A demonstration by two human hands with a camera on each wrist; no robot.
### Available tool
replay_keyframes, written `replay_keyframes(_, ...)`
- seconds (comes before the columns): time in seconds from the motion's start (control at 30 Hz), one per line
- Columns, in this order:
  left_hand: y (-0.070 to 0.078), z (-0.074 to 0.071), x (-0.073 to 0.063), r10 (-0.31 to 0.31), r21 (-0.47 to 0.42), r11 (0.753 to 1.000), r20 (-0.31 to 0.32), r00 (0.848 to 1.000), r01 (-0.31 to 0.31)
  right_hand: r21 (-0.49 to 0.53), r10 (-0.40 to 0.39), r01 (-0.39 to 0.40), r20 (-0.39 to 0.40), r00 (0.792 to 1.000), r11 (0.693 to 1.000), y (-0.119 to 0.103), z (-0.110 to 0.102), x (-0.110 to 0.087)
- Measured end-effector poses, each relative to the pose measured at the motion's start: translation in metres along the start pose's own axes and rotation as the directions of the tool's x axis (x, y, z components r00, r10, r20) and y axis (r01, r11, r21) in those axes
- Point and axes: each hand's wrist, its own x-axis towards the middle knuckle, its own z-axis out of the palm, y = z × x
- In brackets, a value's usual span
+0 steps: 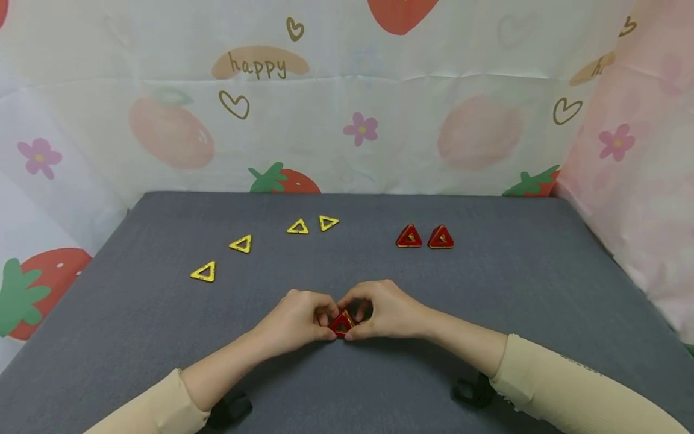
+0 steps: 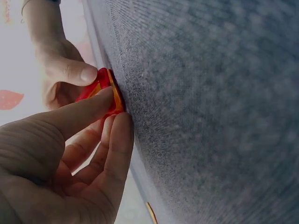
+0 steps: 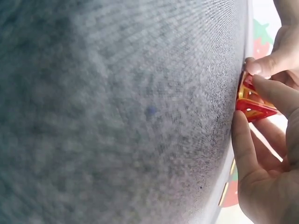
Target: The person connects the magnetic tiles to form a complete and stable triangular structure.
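Observation:
Near the middle of the table, the left hand (image 1: 295, 319) and the right hand (image 1: 389, 310) pinch one small red triangle piece (image 1: 341, 324) from its two sides. It shows a yellow edge and an open centre. In the left wrist view the red triangle piece (image 2: 103, 74) stands close over the cloth, with the left thumb lying across its face. From the right wrist view, a layered build shows: red triangle faces (image 3: 258, 108) with yellow between them. Fingertips of both hands partly hide it.
Beyond the hands, several flat yellow triangle frames (image 1: 203, 272) lie scattered at the left and back. Two red-and-yellow triangle pieces (image 1: 409, 236) sit side by side at the back right. Grey cloth (image 1: 515, 271) covers the table; a printed curtain (image 1: 412, 72) hangs behind it.

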Motion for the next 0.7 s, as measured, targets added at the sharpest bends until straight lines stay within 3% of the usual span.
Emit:
replay_keyframes(0.3, -0.0072, -0.0047, 0.0004, -0.079, -0.17, 0.981, 0.094, 0.992, 0.094, 0.012, 0.015, -0.015, 0.011, 1.0, 1.0, 0.0005, 0.0006, 0.0001)
replay_keyframes(0.7, -0.0048, -0.0056, 0.0026, -0.084, -0.165, 0.981, 0.111, 0.99, 0.101, 0.014, 0.007, -0.007, 0.025, 1.0, 1.0, 0.002, -0.0014, -0.0008)
